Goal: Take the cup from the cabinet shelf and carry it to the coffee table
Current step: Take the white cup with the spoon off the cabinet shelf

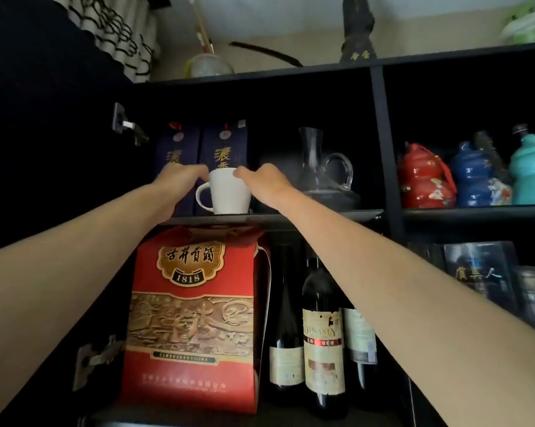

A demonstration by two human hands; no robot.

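A dark cabinet [380,140] fills the view, its compartments split by a black upright and a shelf [321,215] that runs across the middle. The white cup [229,192] stands upright at the front edge of that shelf, its handle pointing to the person's left. Behind the cup stand two dark blue boxes [217,149] with gold characters. To the right of the cup, on the same shelf, is a clear glass decanter [315,167] with a looped handle. Further right of the cup, past the upright, sit a red jar [423,180], a blue jar [472,177] and a teal jar [531,174]. Below the cup, under the shelf, a red gift bag [195,318] marked 1818 stands beside dark wine bottles [321,334].

Both bare arms reach up to the cup. The left hand [180,180] lies against the cup's left side near the rim, above the handle, its fingers curled towards the rim. The right hand [263,183] meets the cup's right side, its fingertips [240,173] at the rim. The cup sits between the two hands, so the grip closes on it from both sides. The fingers look curled rather than spread, though how firmly they press cannot be told. The base of the cup rests on the shelf.
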